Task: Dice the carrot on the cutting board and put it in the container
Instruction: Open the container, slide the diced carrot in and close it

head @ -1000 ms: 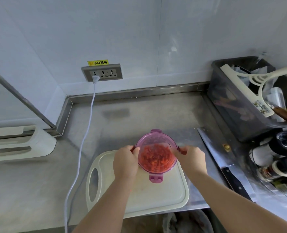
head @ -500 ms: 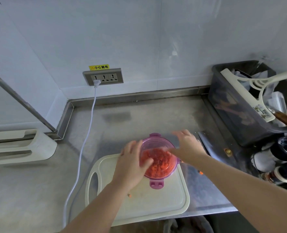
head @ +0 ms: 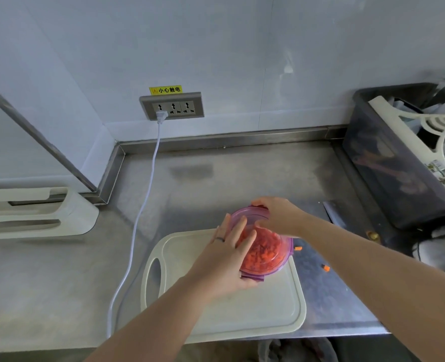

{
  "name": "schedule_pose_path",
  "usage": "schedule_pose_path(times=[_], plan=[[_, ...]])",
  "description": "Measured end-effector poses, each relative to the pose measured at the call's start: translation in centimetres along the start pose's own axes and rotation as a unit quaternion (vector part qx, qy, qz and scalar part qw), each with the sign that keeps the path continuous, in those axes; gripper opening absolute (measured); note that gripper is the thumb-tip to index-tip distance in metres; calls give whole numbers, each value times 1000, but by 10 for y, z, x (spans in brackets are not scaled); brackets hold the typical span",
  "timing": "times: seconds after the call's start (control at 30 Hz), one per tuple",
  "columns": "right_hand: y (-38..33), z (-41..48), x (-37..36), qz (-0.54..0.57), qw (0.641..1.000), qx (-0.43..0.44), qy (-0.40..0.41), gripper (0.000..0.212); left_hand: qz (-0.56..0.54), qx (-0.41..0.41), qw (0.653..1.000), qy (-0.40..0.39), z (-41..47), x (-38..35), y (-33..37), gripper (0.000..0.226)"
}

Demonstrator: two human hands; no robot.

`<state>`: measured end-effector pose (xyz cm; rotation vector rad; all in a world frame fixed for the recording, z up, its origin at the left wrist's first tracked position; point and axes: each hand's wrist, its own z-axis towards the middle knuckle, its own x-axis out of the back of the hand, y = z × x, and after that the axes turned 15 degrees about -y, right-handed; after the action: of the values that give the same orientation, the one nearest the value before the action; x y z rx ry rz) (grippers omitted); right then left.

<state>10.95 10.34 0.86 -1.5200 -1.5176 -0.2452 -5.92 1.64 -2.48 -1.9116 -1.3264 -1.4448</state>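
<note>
A round container with a purple lid (head: pixel 265 253) stands on the far part of the white cutting board (head: pixel 229 312), full of orange diced carrot. My left hand (head: pixel 229 259) lies on the lid's left side with straight fingers pressing down, its thumb by the near purple clip. My right hand (head: pixel 278 215) reaches over the far rim with fingers curled around the far clip. Two loose carrot bits (head: pixel 298 248) (head: pixel 326 268) lie on the steel counter to the right of the board.
A knife (head: pixel 346 220) lies on the counter right of the container, beside a dark bin (head: pixel 388 173) of utensils. A white cable (head: pixel 140 218) runs from the wall outlet (head: pixel 171 105) down past the board's left edge. A white rack (head: pixel 33 215) sits at far left.
Both hands left the container's sides. The left hand slid onto the lid. The right hand moved to the far clip. Loose carrot bits now show on the counter.
</note>
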Motion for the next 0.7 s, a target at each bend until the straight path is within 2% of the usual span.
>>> schedule_pose_path(times=[0.2, 0.27, 0.33, 0.4, 0.43, 0.5, 0.53, 0.6, 0.7], plan=[[1, 3, -5, 65, 998, -14, 9, 52, 18, -7, 999, 39, 3, -8, -2, 97], [4, -4, -12, 88, 995, -29, 33, 58, -12, 3, 1000, 12, -1, -5, -2, 100], [10, -16, -20, 139, 983, -85, 83, 68, -98, 27, 995, 2, -9, 1, -3, 105], [19, -32, -27, 226, 956, -159, 94, 69, -267, 91, 958, 60, -15, 4, -1, 96], [22, -40, -31, 289, 937, -180, 70, 64, -362, 133, 918, 90, -17, 7, -1, 84], [18, -52, -37, 403, 898, -178, -4, 49, -491, 169, 845, 126, -14, 10, 1, 37], [17, -54, -41, 417, 894, -164, -10, 43, -510, 169, 833, 133, -13, 14, 2, 15], [15, -49, -42, 403, 904, -140, 38, 39, -499, 163, 836, 157, -5, 23, -2, 27], [12, -32, -26, 372, 914, -116, 115, 45, -509, 168, 827, 168, 16, 39, -16, 26]])
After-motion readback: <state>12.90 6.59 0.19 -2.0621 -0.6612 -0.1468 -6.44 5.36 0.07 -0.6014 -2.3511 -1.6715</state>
